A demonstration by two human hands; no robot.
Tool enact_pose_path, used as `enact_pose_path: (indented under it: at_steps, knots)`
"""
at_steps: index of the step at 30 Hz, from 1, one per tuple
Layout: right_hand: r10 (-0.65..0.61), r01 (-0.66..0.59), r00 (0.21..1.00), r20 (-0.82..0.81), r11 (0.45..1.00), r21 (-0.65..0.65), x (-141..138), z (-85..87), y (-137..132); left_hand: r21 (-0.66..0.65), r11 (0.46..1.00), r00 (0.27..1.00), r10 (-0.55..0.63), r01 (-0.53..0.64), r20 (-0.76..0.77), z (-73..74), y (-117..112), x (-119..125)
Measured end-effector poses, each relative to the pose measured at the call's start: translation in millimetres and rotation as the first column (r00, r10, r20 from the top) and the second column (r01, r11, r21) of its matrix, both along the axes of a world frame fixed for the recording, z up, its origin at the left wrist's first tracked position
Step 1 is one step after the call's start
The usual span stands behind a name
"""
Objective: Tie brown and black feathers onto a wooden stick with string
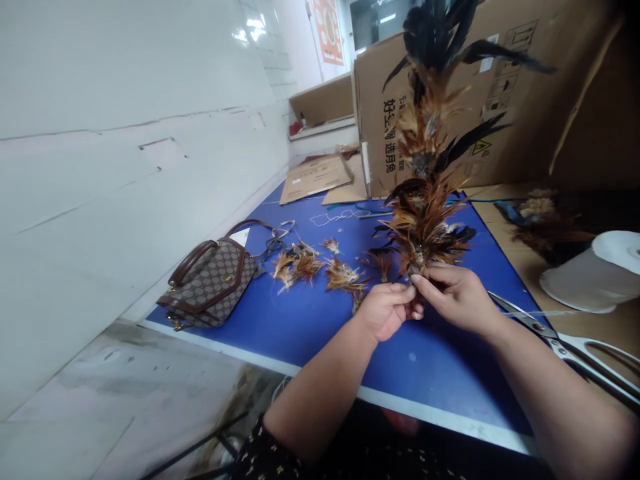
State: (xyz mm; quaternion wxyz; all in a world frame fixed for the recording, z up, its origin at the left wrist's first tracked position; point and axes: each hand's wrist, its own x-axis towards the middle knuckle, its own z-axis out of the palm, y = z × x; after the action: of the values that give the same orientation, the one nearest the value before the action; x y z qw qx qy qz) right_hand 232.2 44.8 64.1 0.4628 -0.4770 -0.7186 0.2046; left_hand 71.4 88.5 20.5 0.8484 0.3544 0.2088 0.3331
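Observation:
A tall feather duster (430, 153) of brown, orange and black feathers stands upright over the blue table (310, 320). My left hand (387, 310) and my right hand (457, 297) meet at its lower end, both with fingers pinched closed on the base of the feathers. Small loose tufts of brown feathers (320, 267) lie on the blue surface just left of my hands.
A brown patterned handbag (207, 283) sits at the table's left edge by the white wall. Large scissors (565, 343) and a white spool (600, 273) lie at the right. A big cardboard box (500, 93) stands behind, with flat cardboard (315, 177) and more feathers (545, 223).

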Motion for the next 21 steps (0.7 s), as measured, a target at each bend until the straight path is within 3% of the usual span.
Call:
enact_pose_path:
  at_steps: [5,14,21]
  knots:
    - [0.094,-0.097,0.994,-0.060,0.994,-0.045,0.1,12.5,-5.0,0.066,0.997,0.998,-0.046,0.049,-0.043,-2.6,3.7,-4.7]
    - [-0.010,0.011,1.000,-0.014,0.999,0.051,-0.2,6.8,-0.3,0.081,0.983,0.985,0.168,-0.166,-0.029,1.7,-7.5,7.2]
    - [0.050,-0.051,0.998,-0.043,0.999,-0.013,10.0,2.2,2.5,0.066,0.949,0.949,0.311,-0.308,-0.045,0.5,-6.7,9.1]
